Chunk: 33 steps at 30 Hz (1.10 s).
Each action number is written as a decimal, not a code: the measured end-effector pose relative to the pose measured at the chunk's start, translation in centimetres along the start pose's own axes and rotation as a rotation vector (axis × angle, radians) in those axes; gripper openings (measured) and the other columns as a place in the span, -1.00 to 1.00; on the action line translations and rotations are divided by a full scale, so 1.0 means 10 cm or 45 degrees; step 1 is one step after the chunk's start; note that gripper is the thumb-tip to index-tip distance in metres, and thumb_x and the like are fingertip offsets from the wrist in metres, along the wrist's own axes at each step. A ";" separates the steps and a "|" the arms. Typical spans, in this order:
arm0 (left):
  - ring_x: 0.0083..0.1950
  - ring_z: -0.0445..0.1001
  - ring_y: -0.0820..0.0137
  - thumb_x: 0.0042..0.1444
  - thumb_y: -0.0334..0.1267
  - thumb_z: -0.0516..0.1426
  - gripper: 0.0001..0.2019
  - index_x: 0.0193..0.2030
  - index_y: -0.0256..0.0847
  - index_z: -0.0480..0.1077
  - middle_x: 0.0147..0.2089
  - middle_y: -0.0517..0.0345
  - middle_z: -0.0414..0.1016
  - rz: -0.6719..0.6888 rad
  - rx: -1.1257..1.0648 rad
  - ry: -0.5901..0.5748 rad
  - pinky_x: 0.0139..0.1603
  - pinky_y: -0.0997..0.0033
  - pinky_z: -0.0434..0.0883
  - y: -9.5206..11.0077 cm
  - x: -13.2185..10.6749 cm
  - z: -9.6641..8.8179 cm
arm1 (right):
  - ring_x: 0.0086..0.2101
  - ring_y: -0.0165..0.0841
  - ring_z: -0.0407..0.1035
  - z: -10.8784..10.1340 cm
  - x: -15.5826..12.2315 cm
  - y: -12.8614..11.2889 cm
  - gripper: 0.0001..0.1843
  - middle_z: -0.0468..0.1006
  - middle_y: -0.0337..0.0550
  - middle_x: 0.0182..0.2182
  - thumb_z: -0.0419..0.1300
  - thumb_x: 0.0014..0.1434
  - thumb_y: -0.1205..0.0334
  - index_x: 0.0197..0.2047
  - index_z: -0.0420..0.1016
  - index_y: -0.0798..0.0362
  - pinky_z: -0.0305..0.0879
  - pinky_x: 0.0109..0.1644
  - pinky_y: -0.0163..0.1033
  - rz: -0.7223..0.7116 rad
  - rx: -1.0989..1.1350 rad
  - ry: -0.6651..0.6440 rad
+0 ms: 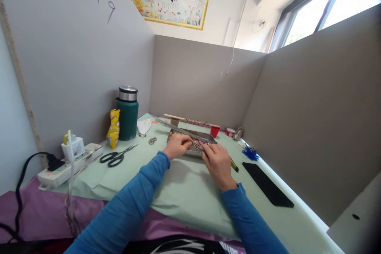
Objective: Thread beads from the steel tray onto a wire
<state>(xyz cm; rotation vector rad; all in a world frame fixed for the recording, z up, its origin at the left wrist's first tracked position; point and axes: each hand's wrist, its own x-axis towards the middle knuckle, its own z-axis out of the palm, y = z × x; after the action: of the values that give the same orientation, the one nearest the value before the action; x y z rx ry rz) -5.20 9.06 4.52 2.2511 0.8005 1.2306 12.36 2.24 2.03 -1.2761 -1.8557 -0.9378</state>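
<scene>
Both my hands meet over a shallow metal tray [195, 154] that holds many small red and silvery beads [200, 142]. My left hand [177, 146] is closed in a pinch at the tray's left front, on something too small to make out. At the tray's right front my right hand [218, 162] is bent with fingers together around something thin and silvery that I cannot name. A bundle of long thin wires [169, 124] slants across the tray from the back left. From behind my right hand sticks out a yellow-and-black tool end [235, 165].
Scissors [114, 158], a green thermos [127, 119], a yellow packet [113, 130] and a power strip [71, 164] stand at left. Behind the tray lie a beaded stick [196, 122] and a red cup [214, 131]. A black strip [268, 184] lies at right. Grey partitions [205, 79] enclose the table.
</scene>
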 end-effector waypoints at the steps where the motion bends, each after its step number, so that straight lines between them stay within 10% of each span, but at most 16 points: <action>1: -0.64 0.28 0.56 0.01 -0.36 0.04 -0.83 -0.49 -0.29 0.43 -0.60 0.20 0.40 -0.004 -0.004 -0.003 -0.51 0.57 0.25 0.00 0.00 0.00 | -0.27 -0.28 0.25 0.00 0.00 0.00 -0.79 0.46 -0.08 -0.35 0.02 0.21 0.27 -0.15 0.44 0.06 0.07 -0.27 -0.21 0.000 0.002 -0.006; 11: -0.64 0.31 0.54 0.01 -0.30 0.05 -0.84 -0.48 -0.29 0.41 -0.61 0.21 0.38 -0.080 -0.149 0.038 -0.56 0.56 0.26 0.00 0.01 0.01 | -0.25 -0.28 0.27 0.00 -0.02 -0.02 -0.78 0.44 -0.07 -0.31 0.05 0.17 0.25 -0.15 0.44 0.06 0.18 -0.17 -0.19 0.132 0.258 0.077; 24: -0.63 0.32 0.55 -0.03 -0.26 0.09 -0.85 -0.44 -0.33 0.36 -0.57 0.19 0.39 -0.220 -0.558 0.048 -0.57 0.55 0.30 0.01 0.04 -0.04 | -0.47 -0.40 0.30 0.01 0.02 0.20 -0.62 0.46 -0.19 -0.44 0.07 0.10 0.01 -0.19 0.47 0.12 0.22 -0.42 -0.30 1.258 1.213 0.424; 33: -0.63 0.31 0.57 -0.03 -0.22 0.12 -0.81 -0.45 -0.36 0.37 -0.57 0.17 0.39 -0.214 -0.651 -0.080 -0.57 0.55 0.28 0.05 0.02 -0.07 | -0.29 -0.28 0.36 0.03 0.00 0.04 -0.75 0.51 -0.06 -0.31 0.08 0.13 0.18 -0.21 0.51 0.08 0.28 -0.21 -0.19 0.429 0.827 0.034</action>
<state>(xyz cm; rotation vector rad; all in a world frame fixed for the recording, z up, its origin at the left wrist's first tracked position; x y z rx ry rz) -5.54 8.88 5.28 1.7630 0.5584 1.1259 12.68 2.60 1.92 -1.0967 -1.6505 -0.1421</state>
